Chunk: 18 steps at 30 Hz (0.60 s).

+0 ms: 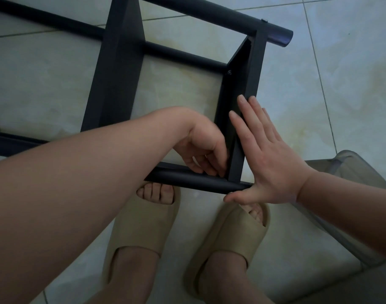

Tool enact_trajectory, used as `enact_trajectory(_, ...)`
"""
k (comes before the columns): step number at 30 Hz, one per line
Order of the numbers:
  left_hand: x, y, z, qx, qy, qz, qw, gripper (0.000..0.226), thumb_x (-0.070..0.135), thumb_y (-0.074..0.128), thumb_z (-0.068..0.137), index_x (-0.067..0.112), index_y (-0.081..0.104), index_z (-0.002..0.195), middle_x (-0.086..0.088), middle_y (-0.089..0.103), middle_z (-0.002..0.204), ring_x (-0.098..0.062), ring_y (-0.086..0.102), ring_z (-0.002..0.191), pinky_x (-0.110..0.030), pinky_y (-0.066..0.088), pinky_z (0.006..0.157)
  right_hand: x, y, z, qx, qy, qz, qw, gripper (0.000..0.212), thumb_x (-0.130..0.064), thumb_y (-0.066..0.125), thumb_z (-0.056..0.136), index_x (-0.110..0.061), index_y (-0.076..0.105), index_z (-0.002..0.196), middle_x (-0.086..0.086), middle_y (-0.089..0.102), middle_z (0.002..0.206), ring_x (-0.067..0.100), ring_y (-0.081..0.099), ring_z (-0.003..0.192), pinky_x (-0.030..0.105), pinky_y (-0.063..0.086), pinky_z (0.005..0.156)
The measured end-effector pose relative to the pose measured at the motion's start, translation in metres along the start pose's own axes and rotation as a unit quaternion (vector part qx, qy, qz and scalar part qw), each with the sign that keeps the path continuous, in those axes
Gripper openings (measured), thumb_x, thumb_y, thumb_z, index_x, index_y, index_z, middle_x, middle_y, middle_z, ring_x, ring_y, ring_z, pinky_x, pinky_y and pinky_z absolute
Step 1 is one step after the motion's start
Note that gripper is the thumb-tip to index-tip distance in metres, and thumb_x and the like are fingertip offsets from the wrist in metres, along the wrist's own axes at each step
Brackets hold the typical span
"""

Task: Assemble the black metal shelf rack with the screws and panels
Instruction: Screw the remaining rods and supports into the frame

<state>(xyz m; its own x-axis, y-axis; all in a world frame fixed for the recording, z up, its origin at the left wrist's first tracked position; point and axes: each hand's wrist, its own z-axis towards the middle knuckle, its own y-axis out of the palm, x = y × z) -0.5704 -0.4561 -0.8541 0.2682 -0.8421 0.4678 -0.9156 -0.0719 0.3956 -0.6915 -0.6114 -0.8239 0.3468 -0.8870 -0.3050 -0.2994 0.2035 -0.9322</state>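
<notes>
The black metal shelf rack (119, 69) lies on its side on the tiled floor, round tubes joined by flat panels. My right hand (264, 154) lies flat with straight fingers against the outer face of the end panel (251, 69), thumb under the near tube (187, 178). My left hand (205, 148) reaches inside the frame, fingers curled at the corner where that panel meets the near tube; whatever they pinch is hidden. A screw head (229, 72) shows on the panel's inner face at the far tube.
My two feet in beige slippers (143, 227) stand just below the near tube. A grey translucent plastic bin (350, 170) sits at the right. Pale floor tiles (341, 84) spread around the rack.
</notes>
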Motion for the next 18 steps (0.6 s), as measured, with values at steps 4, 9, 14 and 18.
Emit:
enact_trajectory(4,0.0003,0.0024,0.0020,0.008,-0.009,0.012,1.000,0.017,0.014,0.063,0.092,0.015,0.066,0.109,0.002,0.067,0.084,-0.012,0.057,0.078,-0.030,0.047,0.081,0.0007,0.0003,-0.0002,0.000,0.000,0.003,1.000,0.134,-0.095,0.044,0.074,-0.001,0.004,0.161,0.016,-0.010,0.168,0.037,-0.012,0.156,0.059,0.007,0.126)
enact_trajectory(9,-0.0005,-0.0019,-0.0014,-0.013,0.002,0.007,1.000,0.024,0.009,0.059,0.092,0.015,0.067,0.113,-0.001,0.070,0.103,-0.015,0.063,0.093,-0.034,0.048,0.089,0.0008,0.0009,0.0007,-0.003,0.001,0.002,1.000,0.134,-0.095,0.044,0.074,0.000,0.006,0.161,0.021,-0.007,0.168,0.038,-0.011,0.156,0.060,0.008,0.125)
enact_trajectory(14,-0.0028,0.0018,0.0007,-0.006,0.011,0.017,1.000,0.018,0.016,0.063,0.092,0.016,0.069,0.109,0.001,0.069,0.093,-0.016,0.061,0.089,-0.036,0.048,0.090,0.0004,0.0013,0.0001,0.003,-0.003,0.000,1.000,0.134,-0.095,0.044,0.074,0.000,0.005,0.160,0.021,-0.006,0.168,0.038,-0.010,0.156,0.060,0.008,0.125)
enact_trajectory(18,-0.0034,-0.0008,0.0017,0.003,0.027,0.014,1.000,0.027,0.007,0.063,0.091,0.009,0.068,0.117,-0.003,0.070,0.098,-0.015,0.062,0.086,-0.032,0.050,0.085,0.0002,0.0010,0.0001,0.001,-0.001,0.002,1.000,0.134,-0.095,0.044,0.073,0.000,0.006,0.160,0.020,-0.006,0.168,0.038,-0.011,0.156,0.059,0.007,0.126)
